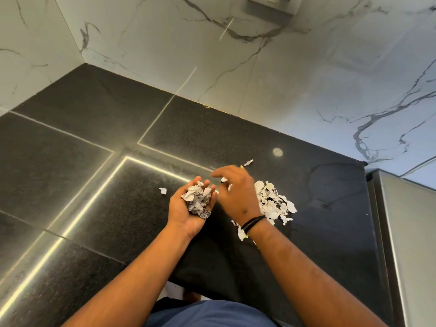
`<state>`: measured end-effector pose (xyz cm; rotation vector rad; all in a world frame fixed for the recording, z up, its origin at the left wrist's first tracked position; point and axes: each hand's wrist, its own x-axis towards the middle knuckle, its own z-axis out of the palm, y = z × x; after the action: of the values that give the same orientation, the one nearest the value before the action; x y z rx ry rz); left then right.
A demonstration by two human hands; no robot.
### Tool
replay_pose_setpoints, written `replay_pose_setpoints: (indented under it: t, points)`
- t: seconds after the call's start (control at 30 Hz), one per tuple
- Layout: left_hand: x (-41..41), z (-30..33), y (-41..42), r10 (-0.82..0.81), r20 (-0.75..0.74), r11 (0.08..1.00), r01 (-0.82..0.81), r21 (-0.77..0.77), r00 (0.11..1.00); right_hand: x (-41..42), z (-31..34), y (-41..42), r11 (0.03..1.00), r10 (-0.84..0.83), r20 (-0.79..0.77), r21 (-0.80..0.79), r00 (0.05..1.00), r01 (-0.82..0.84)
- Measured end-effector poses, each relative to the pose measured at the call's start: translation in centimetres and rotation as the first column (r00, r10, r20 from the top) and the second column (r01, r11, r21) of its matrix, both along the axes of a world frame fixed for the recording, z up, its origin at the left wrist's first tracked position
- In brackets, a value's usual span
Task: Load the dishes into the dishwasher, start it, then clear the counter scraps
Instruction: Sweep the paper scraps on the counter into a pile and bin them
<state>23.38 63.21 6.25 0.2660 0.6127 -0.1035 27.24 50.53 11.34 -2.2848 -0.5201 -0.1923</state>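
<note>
- Your left hand (192, 208) cups a heap of paper scraps (197, 199); tilt it and they spill.
- Your right hand (236, 192), fingers loosely curled, blurred; whether it pinches a scrap I cannot tell.
- The pile (274, 202) on the surface (94, 138) could scatter if swept hard; far bits (248, 162) get missed.

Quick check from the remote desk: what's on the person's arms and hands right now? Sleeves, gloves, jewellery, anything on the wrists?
Both forearms are bare, with no sleeves or gloves in view. The right hand has a thin black cord bracelet looped around the wrist in a couple of strands. The left hand and its wrist show nothing worn. I can't make out any rings; the right fingers are motion-blurred.
</note>
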Motion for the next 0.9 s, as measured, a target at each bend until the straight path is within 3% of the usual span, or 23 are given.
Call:
replay_pose_setpoints:
  t: [0.07,0.17,0.27,0.4,0.5,0.57,0.63,0.73,0.8,0.9]
  points:
    - [0.0,-0.2,0.2,0.004,0.006,1.000,-0.004,0.018,1.000,2.3,-0.6,-1.4,0.987,-0.077,-0.089,-0.150,0.993,0.063]
    - [-0.5,0.0,-0.1,0.000,-0.007,0.999,0.000,0.040,1.000,5.3,-2.1,-2.5,0.894,-0.128,-0.275,-0.448,0.953,-0.009]
    - [-0.8,-0.2,-0.3,-0.016,-0.033,0.999,0.017,0.046,0.999,6.4,-3.7,-1.8,0.829,-0.113,-0.349,-0.549,0.930,-0.106]
    - [-1.0,-0.6,0.5,0.023,-0.061,0.998,-0.020,0.059,0.998,5.2,-4.5,0.7,0.701,0.073,-0.197,-0.687,0.978,-0.191]
    - [-1.1,-1.0,1.5,0.055,-0.068,0.996,-0.050,0.073,0.996,4.4,-4.8,1.5,0.674,0.182,-0.113,-0.709,0.977,-0.208]
    - [-1.2,-0.9,2.0,0.075,-0.077,0.994,-0.068,0.086,0.994,4.6,-4.5,1.8,0.701,0.178,-0.114,-0.682,0.977,-0.207]
    - [-1.3,-1.0,2.6,0.103,-0.079,0.991,-0.096,0.091,0.991,4.8,-3.8,2.6,0.801,0.120,-0.119,-0.574,0.986,-0.167]
    - [-1.5,-0.8,3.2,0.151,-0.070,0.986,-0.146,0.079,0.986,3.5,-1.6,4.7,0.976,0.067,-0.113,-0.201,0.991,-0.089]
    - [-1.7,-1.0,3.8,0.174,-0.056,0.984,-0.171,0.058,0.983,1.6,0.2,6.2,0.989,0.149,-0.105,0.011,0.983,-0.148]
    - [-2.0,-1.0,4.7,0.180,-0.021,0.982,-0.179,0.052,0.983,-0.5,2.0,8.4,0.946,0.316,-0.147,0.127,0.937,-0.299]
